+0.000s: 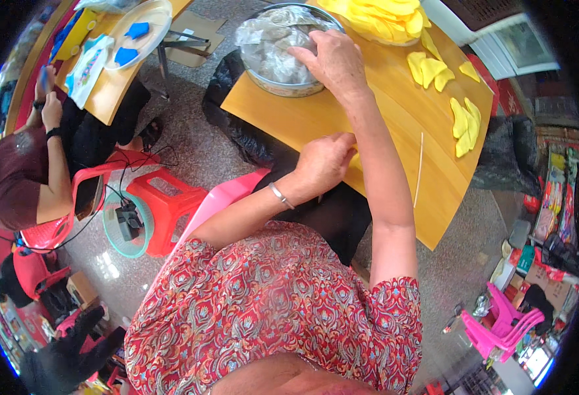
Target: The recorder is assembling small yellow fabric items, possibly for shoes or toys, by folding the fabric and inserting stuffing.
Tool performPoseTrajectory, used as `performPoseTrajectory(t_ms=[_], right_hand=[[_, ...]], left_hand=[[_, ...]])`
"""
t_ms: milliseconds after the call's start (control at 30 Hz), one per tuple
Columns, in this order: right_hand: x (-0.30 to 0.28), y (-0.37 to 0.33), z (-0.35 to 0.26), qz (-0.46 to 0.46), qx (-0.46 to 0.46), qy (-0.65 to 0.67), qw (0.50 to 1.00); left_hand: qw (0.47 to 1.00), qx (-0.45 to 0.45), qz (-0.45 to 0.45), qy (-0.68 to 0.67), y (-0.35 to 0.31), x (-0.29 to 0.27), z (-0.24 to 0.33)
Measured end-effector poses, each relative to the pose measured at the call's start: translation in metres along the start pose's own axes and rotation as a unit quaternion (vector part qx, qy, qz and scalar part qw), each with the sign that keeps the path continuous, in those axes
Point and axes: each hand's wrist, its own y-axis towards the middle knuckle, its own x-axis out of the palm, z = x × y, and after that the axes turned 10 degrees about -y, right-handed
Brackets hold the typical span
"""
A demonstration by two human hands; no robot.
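A round tin (285, 87) stands at the far left of the wooden table, filled with crumpled, see-through greyish plastic (273, 41). Over its right side reaches my right hand (334, 62), thumb and fingers apart at the plastic. My left hand (324, 164) is closed in a pinch at the table's near edge, below my right forearm; what its fingertips hold is hidden or too small to make out. Yellow petal-shaped pieces (428, 70) lie to the right, with more yellow pieces (465, 125) nearer the right edge. A heap of yellow pieces (382, 18) sits at the back.
A thin pale stick (419, 170) lies on the wooden table (395, 125). To the left, another person (23, 171) sits by a second table (105, 99) with blue pieces on a round tray (161, 16). A red stool (161, 204) and teal basket (128, 224) stand on the floor.
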Motion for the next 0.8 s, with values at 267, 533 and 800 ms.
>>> performPoseTrajectory(t_ms=[267,533,800], right_hand=[[0.003,0.005,0.015,0.035,0.046,0.155,0.986],[-0.028,-0.019,0.023,0.046,0.197,0.57,0.797],[-0.036,-0.027,0.025,0.144,0.101,0.358,0.917]], left_hand=[[0.978,0.113,0.018,0.173,0.026,0.005,-0.018],[0.943,-0.063,0.141,-0.295,0.022,0.001,-0.019],[0.897,-0.081,0.155,-0.407,0.026,-0.021,-0.013]])
